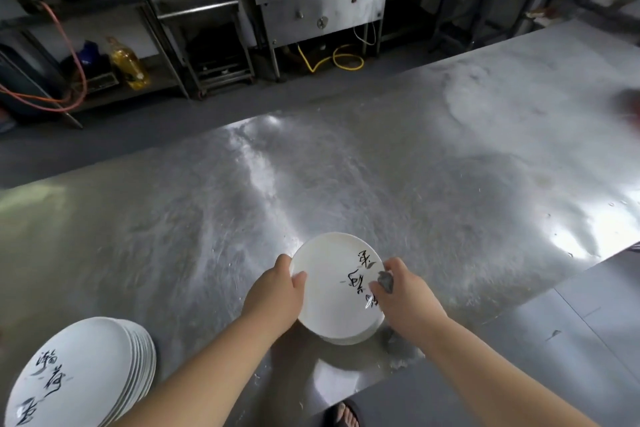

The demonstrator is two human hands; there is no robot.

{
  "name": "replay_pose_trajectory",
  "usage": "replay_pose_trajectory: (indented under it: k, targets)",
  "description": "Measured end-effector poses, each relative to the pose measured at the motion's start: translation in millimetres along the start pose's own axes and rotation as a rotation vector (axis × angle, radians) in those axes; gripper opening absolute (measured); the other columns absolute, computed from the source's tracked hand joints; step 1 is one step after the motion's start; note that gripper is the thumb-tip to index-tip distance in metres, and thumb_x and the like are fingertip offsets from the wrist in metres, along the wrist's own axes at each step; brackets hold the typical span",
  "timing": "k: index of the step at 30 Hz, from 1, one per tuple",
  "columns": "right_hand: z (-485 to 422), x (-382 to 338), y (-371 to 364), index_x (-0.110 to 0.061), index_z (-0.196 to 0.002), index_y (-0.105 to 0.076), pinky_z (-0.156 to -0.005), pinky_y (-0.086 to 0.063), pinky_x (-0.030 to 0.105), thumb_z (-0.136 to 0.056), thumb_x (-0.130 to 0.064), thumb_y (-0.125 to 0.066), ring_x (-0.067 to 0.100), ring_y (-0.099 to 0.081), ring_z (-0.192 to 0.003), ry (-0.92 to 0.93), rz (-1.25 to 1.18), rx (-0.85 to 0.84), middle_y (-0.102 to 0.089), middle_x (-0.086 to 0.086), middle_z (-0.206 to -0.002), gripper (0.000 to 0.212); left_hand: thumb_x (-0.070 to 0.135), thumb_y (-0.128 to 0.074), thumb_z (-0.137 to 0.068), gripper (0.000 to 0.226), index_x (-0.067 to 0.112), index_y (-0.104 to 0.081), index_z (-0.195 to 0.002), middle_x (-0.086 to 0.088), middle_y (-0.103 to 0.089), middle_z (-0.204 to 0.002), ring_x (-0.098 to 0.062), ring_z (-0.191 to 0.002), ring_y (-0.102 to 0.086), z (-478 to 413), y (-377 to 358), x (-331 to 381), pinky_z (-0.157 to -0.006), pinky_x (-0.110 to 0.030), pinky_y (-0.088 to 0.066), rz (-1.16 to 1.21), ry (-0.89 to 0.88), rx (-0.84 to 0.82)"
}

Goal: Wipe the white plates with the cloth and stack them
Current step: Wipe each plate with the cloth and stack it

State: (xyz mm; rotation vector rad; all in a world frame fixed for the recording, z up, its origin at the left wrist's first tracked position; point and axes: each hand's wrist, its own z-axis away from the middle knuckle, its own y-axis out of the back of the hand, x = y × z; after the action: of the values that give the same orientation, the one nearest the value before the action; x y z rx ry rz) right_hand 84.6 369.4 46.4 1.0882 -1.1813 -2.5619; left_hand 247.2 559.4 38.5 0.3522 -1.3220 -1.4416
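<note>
head view: over the steel bench a white plate with black writing is held tilted. the left hand grips the plate's left rim, thumb on its face. the right hand is closed around a grey cloth, pressing it on the plate's right side. down-left of the plate, well apart, a stack of plates rests on the bench.

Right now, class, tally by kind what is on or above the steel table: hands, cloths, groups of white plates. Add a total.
Hands: 2, the left hand and the right hand
Cloths: 1, the grey cloth in the right hand
Plate groups: 2, the held plate and the plate stack
Total: 5
</note>
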Motion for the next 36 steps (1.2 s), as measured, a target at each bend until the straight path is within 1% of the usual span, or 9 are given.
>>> replay_pose_trajectory:
  k: [6,8,12,18,21,24,28,31,36]
  targets:
    - [-12.4,-4.1,-13.5,-0.031,-0.125,-0.039,-0.051,-0.040,0.033,-0.101,-0.048,-0.053,0.018,-0.057,-0.066,0.013,0.166,0.093,-0.056,-0.011,-0.078,0.033,0.049,-0.042,-0.107,0.025,0.029,-0.027,-0.109,0.009,-0.057,-0.081,-0.013,-0.059,-0.050,-11.9,-6.6,-1.1,-0.045,-0.028,-0.029,-0.205,0.005,0.130]
    - [-13.5,-3.3,-15.2,-0.030,-0.128,-0.039,-0.052,-0.041,0.033,-0.101,-0.048,-0.053,0.021,-0.058,-0.068,0.012,0.197,0.092,-0.057,-0.009,-0.079,0.034,0.049,-0.043,-0.107,0.026,0.027,-0.031,-0.111,0.010,-0.053,-0.079,-0.015,-0.060,-0.050,-13.1,-8.2,0.1,-0.044,-0.027,-0.027,-0.238,0.022,0.126]
    - [-12.3,-0.2,-18.6,-0.032,-0.126,-0.040,-0.049,-0.037,0.030,-0.101,-0.051,-0.051,0.017,-0.054,-0.062,0.011,0.238,0.121,-0.053,-0.012,-0.074,0.034,0.050,-0.041,-0.107,0.029,0.024,-0.034,-0.117,0.008,-0.053,-0.080,-0.020,-0.064,-0.054,-14.0,-13.0,-0.1,-0.047,-0.029,-0.033,-0.301,0.018,0.133]
    - [-6.1,-13.7,-3.4,-0.035,-0.120,-0.048,-0.051,-0.039,0.030,-0.099,-0.057,-0.050,0.016,-0.055,-0.065,0.023,0.237,0.174,-0.056,-0.013,-0.078,0.030,0.052,-0.042,-0.105,0.034,0.025,-0.040,-0.126,0.003,-0.070,-0.094,-0.019,-0.068,-0.053,-8.6,-3.3,-9.9,-0.055,-0.030,-0.037,-0.253,-0.017,0.127]
    - [-3.2,-44.1,0.8,-0.036,-0.112,-0.048,-0.053,-0.039,0.031,-0.099,-0.056,-0.050,0.014,-0.054,-0.063,0.118,0.248,0.186,-0.053,-0.015,-0.074,0.025,0.055,-0.041,-0.105,0.034,0.029,-0.042,-0.127,0.008,-0.062,-0.085,-0.018,-0.067,-0.053,-1.2,17.8,-30.1,-0.059,-0.031,-0.041,-0.208,-0.025,0.165]
    - [-1.2,-91.1,-14.8,-0.039,-0.097,-0.042,-0.054,-0.037,0.031,-0.098,-0.053,-0.051,0.010,-0.050,-0.065,0.245,0.262,0.120,-0.051,-0.016,-0.074,0.018,0.055,-0.042,-0.105,0.029,0.031,-0.046,-0.120,0.011,-0.051,-0.071,-0.019,-0.067,-0.053,13.4,49.7,-66.1,-0.061,-0.032,-0.039,-0.155,0.032,0.232]
    - [9.8,-158.1,-75.8,-0.028,-0.077,-0.037,-0.058,-0.035,0.036,-0.095,-0.040,-0.055,0.017,-0.044,-0.060,0.361,0.232,-0.034,-0.049,-0.005,-0.065,0.028,0.052,-0.047,-0.103,0.017,0.036,-0.051,-0.106,0.007,-0.064,-0.077,-0.019,-0.073,-0.061,53.5,90.5,-146.5,-0.062,-0.033,-0.043,-0.015,0.145,0.303]
    - [23.8,-197.1,-135.0,-0.024,-0.078,-0.044,-0.056,-0.040,0.034,-0.089,-0.040,-0.053,0.016,-0.047,-0.057,0.370,0.210,-0.169,-0.055,-0.004,-0.067,0.022,0.049,-0.051,-0.100,0.016,0.033,-0.052,-0.098,0.005,-0.068,-0.076,-0.021,-0.075,-0.065,91.5,111.8,-215.3,-0.060,-0.034,-0.043,0.034,0.262,0.378]
    - [48.7,-241.7,-223.3,-0.030,-0.082,-0.048,-0.053,-0.041,0.030,-0.085,-0.048,-0.052,0.005,-0.055,-0.058,0.412,0.214,-0.338,-0.061,-0.009,-0.069,0.020,0.049,-0.057,-0.098,0.018,0.034,-0.059,-0.107,0.003,-0.073,-0.090,-0.028,-0.088,-0.069,144.9,120.9,-316.0,-0.076,-0.037,-0.057,0.114,0.510,0.468]
